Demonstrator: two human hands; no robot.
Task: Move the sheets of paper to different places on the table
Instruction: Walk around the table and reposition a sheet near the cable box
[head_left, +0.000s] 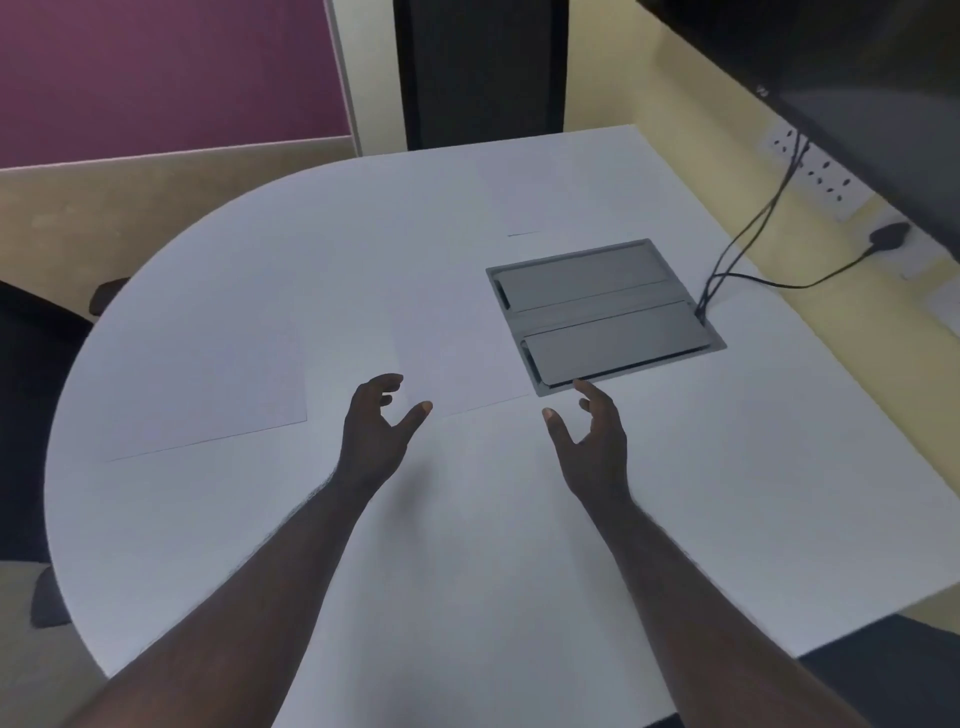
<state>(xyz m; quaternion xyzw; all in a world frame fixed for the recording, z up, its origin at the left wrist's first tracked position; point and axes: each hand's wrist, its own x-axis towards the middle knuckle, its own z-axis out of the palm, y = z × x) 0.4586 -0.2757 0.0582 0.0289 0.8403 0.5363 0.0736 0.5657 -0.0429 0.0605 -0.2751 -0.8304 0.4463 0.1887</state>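
Sheets lay flat on our white table (675, 493): one (208, 384) at nine o'clock, one (457, 358) centre, one (519, 197) at twelve. Our left hand (376, 431) and right hand (592, 436) hovered spread, empty, beside a grey hatch (602, 312).

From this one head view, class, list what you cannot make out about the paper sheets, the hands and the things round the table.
- Far sheet: white on the white table; its edges are too faint to trace.
- Middle sheet: its near edge passes behind the left hand.
- Both hands, left and right hand: whether they touch the table is unclear.
- Screen: cut off by the frame's right edge.
- Cables: their ends vanish into the grey floor box.
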